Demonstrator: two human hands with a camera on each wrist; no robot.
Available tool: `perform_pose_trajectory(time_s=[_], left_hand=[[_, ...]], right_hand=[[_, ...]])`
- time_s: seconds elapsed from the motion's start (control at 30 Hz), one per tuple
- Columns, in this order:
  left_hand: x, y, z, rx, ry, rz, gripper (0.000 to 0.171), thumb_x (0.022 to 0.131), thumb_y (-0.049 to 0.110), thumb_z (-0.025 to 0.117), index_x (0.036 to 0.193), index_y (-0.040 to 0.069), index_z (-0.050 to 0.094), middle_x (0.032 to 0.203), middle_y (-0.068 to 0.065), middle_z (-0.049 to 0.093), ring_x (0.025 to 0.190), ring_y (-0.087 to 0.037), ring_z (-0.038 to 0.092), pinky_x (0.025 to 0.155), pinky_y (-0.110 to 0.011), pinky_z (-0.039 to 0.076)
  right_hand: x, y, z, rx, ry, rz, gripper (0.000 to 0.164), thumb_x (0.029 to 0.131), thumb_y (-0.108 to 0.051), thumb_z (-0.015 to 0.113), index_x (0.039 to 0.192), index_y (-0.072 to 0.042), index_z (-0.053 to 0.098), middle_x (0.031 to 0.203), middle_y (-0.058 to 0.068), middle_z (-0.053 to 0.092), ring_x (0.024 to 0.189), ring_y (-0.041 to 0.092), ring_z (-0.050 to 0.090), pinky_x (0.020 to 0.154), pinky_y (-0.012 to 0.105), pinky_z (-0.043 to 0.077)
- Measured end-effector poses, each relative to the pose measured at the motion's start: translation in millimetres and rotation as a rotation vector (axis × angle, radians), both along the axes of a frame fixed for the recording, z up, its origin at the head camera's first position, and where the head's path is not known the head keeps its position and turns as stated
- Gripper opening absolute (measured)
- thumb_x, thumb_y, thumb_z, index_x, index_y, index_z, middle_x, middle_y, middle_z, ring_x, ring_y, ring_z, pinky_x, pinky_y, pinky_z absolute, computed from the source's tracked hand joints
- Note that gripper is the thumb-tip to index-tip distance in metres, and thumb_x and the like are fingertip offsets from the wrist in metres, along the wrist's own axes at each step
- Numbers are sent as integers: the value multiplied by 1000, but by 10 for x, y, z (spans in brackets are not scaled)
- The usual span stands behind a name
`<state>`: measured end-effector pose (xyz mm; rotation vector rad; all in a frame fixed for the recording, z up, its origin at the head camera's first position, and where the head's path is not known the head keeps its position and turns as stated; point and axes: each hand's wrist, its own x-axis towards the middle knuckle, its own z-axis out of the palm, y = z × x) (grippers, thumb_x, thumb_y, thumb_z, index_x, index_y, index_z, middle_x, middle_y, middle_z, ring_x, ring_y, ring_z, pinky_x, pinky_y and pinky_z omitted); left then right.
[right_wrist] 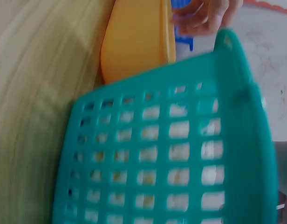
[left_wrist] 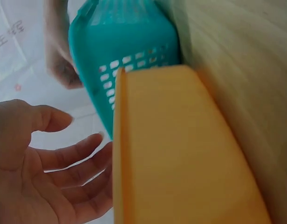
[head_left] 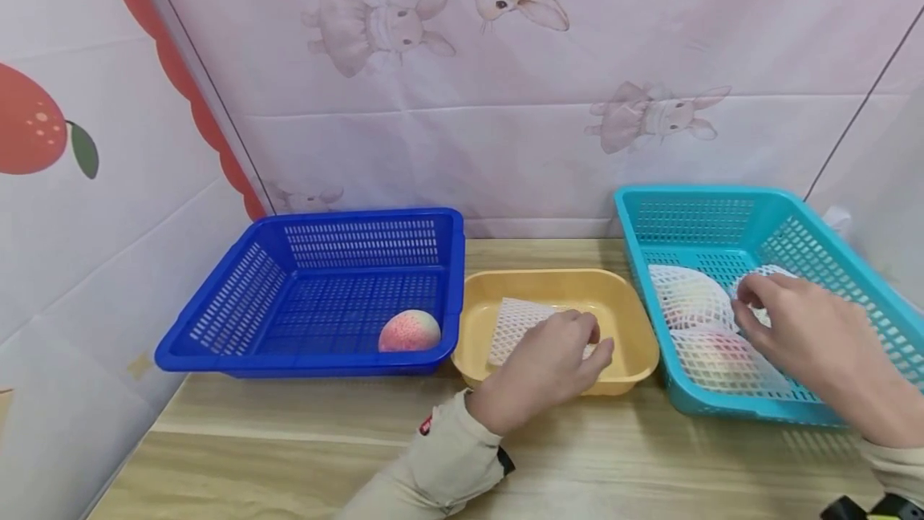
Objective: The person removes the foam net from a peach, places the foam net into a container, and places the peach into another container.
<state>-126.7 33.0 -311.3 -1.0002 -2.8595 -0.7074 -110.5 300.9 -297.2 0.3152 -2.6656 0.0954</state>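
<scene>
My left hand (head_left: pixel 545 359) hovers over the yellow basin (head_left: pixel 624 319), fingers loosely bent; the left wrist view shows the palm of this hand (left_wrist: pixel 55 172) holding nothing. Below it a white foam fruit net (head_left: pixel 516 327) lies flat in the basin, partly hidden by the hand. Over the right side of the teal basket (head_left: pixel 693 195) is my right hand (head_left: pixel 816 327), fingers bent, with nothing visible between them. Beneath and beside it lie peaches in white foam nets: a rear one (head_left: pixel 689 299), a front one (head_left: pixel 725 359), and another net (head_left: pixel 776 271) partly hidden behind the hand.
A blue basket (head_left: pixel 310 363) stands at the left, with a bare pink and cream peach (head_left: pixel 409 331) in its front right corner. The yellow basin sits between the two baskets on a wooden table (head_left: pixel 289 440). A rabbit-printed wall covering (head_left: pixel 433 159) rises behind.
</scene>
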Motion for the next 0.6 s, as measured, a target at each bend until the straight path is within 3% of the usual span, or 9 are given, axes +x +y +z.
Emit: perform_pose_trajectory(time_s=[0.2,0.33,0.43,0.6], left_hand=[[60,214,-67,-21,110,-20,39,101,35,41,74,11,54,68,3,46,54,-6,44,46,-16,36],[98,368,-99,-85,228,16,50,101,43,36,65,12,53,65,1,47,48,-7,42,43,-18,34],[135,474,-110,-174,270,66,57,101,50,31,62,14,52,62,2,45,49,-11,43,45,-22,32],[197,595,-142,-261,239,131,63,99,58,25,68,13,56,63,1,49,59,-16,51,54,-29,38]], right_hand=[[-82,170,-64,-25,-111,-145,26,79,-6,71,91,8,53,75,22,55,55,28,50,42,39,40],[-102,275,-126,28,-161,-227,39,77,-10,75,93,12,47,80,30,49,64,39,50,51,48,44],[-109,341,-179,91,-178,-261,52,75,-14,79,95,18,44,84,36,46,70,47,50,60,55,45],[-149,419,-236,95,-228,-323,58,80,-19,74,99,24,40,90,42,44,79,54,50,67,60,44]])
